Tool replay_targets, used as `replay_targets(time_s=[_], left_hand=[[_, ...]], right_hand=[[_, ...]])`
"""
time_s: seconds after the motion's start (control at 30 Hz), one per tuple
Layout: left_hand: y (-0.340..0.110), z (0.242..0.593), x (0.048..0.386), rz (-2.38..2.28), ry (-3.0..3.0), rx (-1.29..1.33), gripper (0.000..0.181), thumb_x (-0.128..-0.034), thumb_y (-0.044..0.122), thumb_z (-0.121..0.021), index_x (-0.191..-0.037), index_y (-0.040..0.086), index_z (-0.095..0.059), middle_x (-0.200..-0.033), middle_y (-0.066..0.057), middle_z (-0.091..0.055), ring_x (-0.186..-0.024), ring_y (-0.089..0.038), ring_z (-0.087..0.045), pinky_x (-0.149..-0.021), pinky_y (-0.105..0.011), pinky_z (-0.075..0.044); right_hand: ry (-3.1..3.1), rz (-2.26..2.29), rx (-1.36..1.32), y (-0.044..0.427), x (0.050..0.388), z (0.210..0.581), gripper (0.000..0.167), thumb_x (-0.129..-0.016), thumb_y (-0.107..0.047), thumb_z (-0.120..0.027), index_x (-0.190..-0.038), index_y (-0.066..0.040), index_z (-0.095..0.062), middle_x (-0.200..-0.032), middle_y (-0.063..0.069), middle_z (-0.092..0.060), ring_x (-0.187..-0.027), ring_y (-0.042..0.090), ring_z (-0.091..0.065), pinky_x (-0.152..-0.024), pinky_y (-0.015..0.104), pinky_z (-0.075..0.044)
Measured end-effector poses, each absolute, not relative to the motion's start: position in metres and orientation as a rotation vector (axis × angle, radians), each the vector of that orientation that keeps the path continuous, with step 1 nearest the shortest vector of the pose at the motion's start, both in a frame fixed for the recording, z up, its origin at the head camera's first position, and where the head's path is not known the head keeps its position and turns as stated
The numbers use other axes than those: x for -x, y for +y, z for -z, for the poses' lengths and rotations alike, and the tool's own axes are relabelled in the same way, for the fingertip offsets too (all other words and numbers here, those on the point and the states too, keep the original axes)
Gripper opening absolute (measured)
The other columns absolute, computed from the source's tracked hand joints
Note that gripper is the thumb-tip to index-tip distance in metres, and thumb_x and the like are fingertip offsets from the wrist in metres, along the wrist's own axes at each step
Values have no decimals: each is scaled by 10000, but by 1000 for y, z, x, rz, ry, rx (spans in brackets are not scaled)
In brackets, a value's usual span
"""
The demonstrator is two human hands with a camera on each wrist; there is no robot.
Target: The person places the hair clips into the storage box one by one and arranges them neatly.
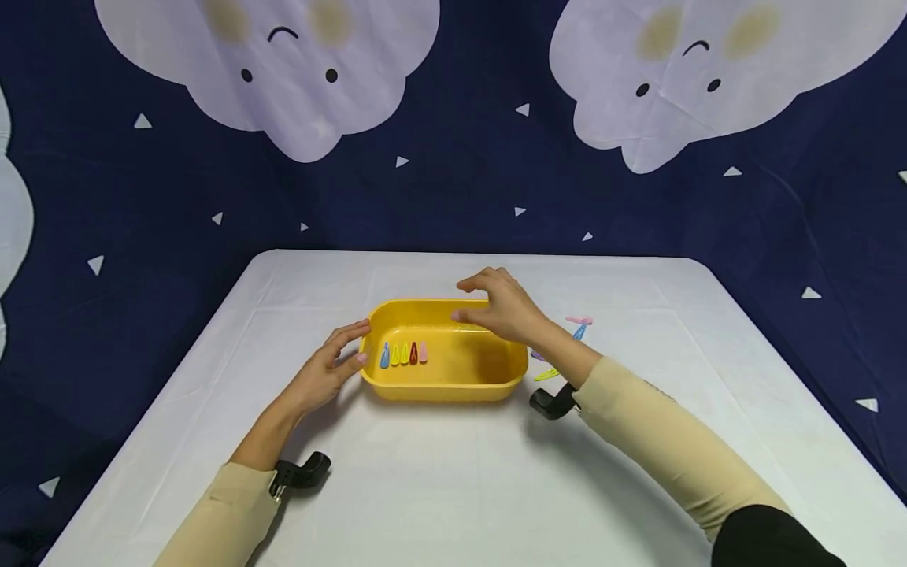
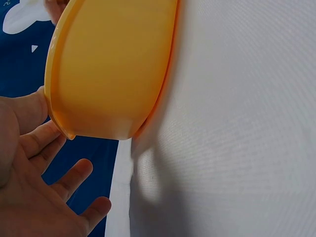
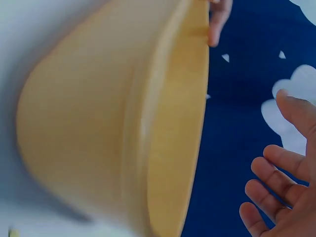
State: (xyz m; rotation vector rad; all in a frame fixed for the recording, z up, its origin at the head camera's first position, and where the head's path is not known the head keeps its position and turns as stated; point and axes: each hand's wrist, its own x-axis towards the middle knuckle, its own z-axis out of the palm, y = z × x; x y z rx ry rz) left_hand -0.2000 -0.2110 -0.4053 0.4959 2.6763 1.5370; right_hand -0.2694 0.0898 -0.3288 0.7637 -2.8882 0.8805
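Nearest to us, a black wrist camera (image 1: 305, 472) juts from the cuff of the left sleeve (image 1: 223, 512). Beyond it, the left hand (image 1: 322, 374) touches the left rim of a yellow tub (image 1: 432, 393) with thumb and fingertips, its fingers loosely extended. The tub stands on the white table (image 1: 439, 488), nearer the far edge, midway between the sides. More loose clips (image 1: 546, 375) lie right of the tub, partly hidden by the right forearm (image 1: 560, 346). Inside, just across the rim from the left fingers, we see five hair clips (image 1: 405, 354) in a row (blue, two yellow, dark red, pink). Above the tub's right part, the right hand (image 1: 499, 307) is released, thumb and fingers parted; the row lies left of its thumb, apart from it. Past the table's far edge hangs a blue cloth (image 1: 453, 193).
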Motion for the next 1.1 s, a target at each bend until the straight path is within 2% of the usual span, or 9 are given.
replay_targets(time_s=[0.3, 0.47, 0.7, 0.87, 1.1], left_hand=[[-211, 406, 200, -1558, 2669, -497, 472, -970, 173, -519, -1411, 52, -404, -1538, -111, -296, -1451, -345, -186, -1121, -643, -143], [-211, 406, 200, -1554, 2673, -496, 467, -969, 162, -518, -1408, 49, -407, -1537, -113, -297, -1449, -344, -191, -1121, -641, -147], [-211, 407, 200, -1547, 2677, -496, 470, -971, 168, -515, -1410, 44, -403, -1538, -119, -293, -1448, -351, -190, -1119, -646, -148], [-210, 407, 199, -1551, 2681, -502, 472, -971, 171, -517, -1410, 42, -403, -1536, -122, -297, -1446, -354, -196, -1117, -645, -154], [-210, 406, 200, -1554, 2671, -493, 467, -972, 155, -512, -1414, 55, -402, -1540, -108, -293, -1451, -347, -185, -1125, -641, -138]], right_hand=[[-2831, -935, -621, 152, 266, 321, 526, -811, -404, -721, -1253, -148, -597, -1225, 54, -586, -1155, 245, -480, -946, 450, -433], [-2810, -945, -517, 183, 266, 332, 512, -819, -366, -720, -1241, -102, -600, -1231, 101, -588, -1135, 278, -491, -948, 464, -424], [-2832, -910, -352, 217, 266, 351, 570, -837, -400, -692, -1287, -75, -563, -1247, 139, -575, -1141, 319, -474, -955, 490, -418], [-2856, -890, -275, 235, 269, 361, 607, -847, -424, -672, -1310, -55, -539, -1275, 171, -546, -1135, 359, -462, -924, 517, -405], [-2888, -874, -202, 251, 276, 381, 622, -852, -416, -667, -1310, -19, -527, -1273, 211, -541, -1175, 383, -446, -948, 533, -375]])
